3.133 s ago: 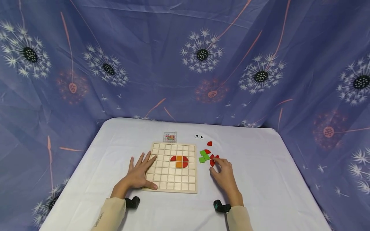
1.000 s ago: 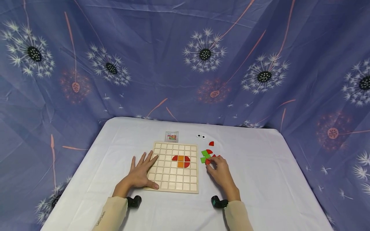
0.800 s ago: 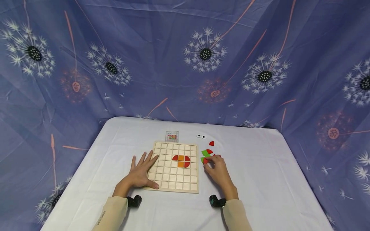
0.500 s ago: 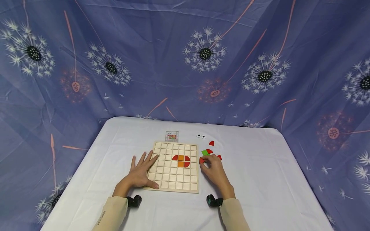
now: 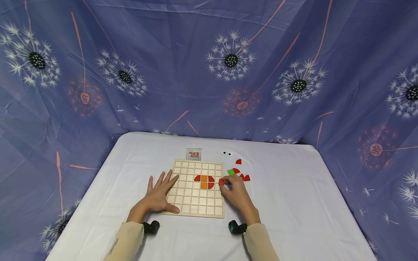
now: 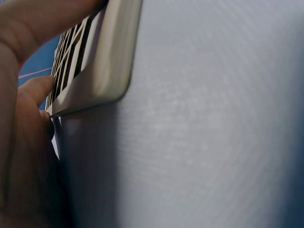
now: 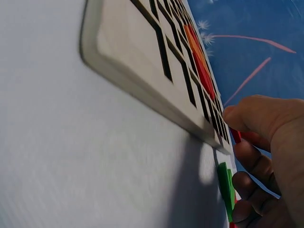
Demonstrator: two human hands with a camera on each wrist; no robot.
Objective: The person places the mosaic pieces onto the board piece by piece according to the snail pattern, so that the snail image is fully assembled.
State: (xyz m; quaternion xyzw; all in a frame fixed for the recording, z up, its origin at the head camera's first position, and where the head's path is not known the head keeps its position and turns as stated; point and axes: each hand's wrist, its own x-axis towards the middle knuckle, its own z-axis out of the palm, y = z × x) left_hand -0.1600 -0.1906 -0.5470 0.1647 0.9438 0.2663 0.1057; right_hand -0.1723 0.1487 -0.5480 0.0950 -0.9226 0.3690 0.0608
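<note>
A wooden grid board point(image 5: 195, 201) lies on the white table; orange squares point(image 5: 204, 182) and red quarter pieces point(image 5: 211, 185) sit in its cells. My left hand point(image 5: 156, 197) rests with spread fingers on the board's left side; the left wrist view shows its fingers at the board's edge. My right hand point(image 5: 237, 193) pinches a red quarter piece point(image 5: 221, 182) between thumb and fingers at the board's right edge. In the right wrist view the held red piece point(image 7: 235, 135) shows mostly hidden behind the thumb, with green pieces point(image 7: 225, 187) below on the cloth.
Right of the board lie a green square point(image 5: 231, 172) and several red quarters point(image 5: 247, 178), some partly behind my right hand. Two eye discs point(image 5: 226, 153) and a small picture card point(image 5: 194, 154) lie beyond the board. A patterned blue curtain point(image 5: 183, 72) surrounds the table's back and sides.
The right hand has picked up a red quarter from the loose pieces and carried it left to the board's right edge. My left hand remains on the board.
</note>
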